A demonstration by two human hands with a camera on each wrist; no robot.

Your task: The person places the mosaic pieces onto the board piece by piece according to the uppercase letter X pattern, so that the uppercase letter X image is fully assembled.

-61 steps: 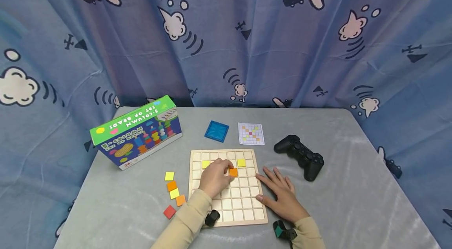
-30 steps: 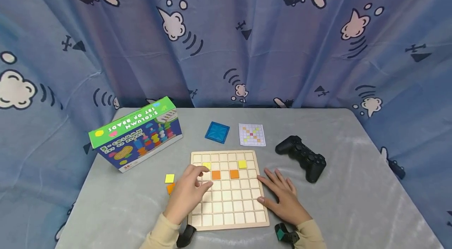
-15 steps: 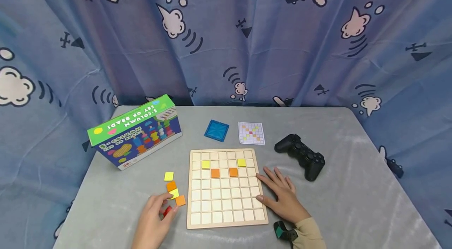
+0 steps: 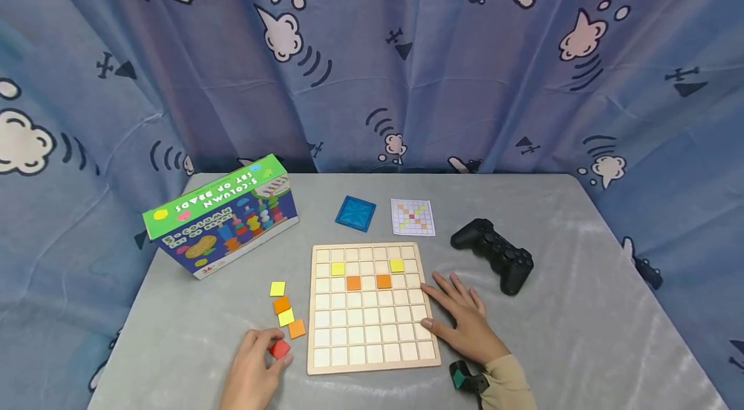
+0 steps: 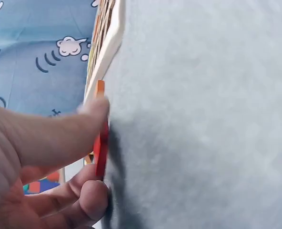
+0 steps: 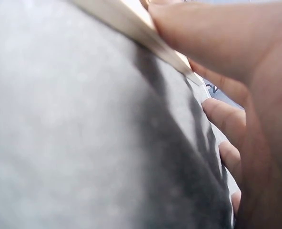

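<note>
Red tile (image 4: 279, 349) is left of the board (image 4: 374, 369), on or just over the table (image 4: 581, 307), can't tell; left hand (image 4: 251, 368) pinches it. Thin edges, so it could slip; a sideways swing could bump the nearby orange tile (image 4: 297, 329). Right hand (image 4: 465, 326), fingers spread, grips nothing, touches board edge; pushing could shift it.

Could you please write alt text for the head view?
A left hand pinches a red tile beside a wooden board whose grid holds two yellow tiles and two orange tiles. The right hand touches the board's edge; four loose tiles, a card, gamepad and toy box sit nearby.
</note>
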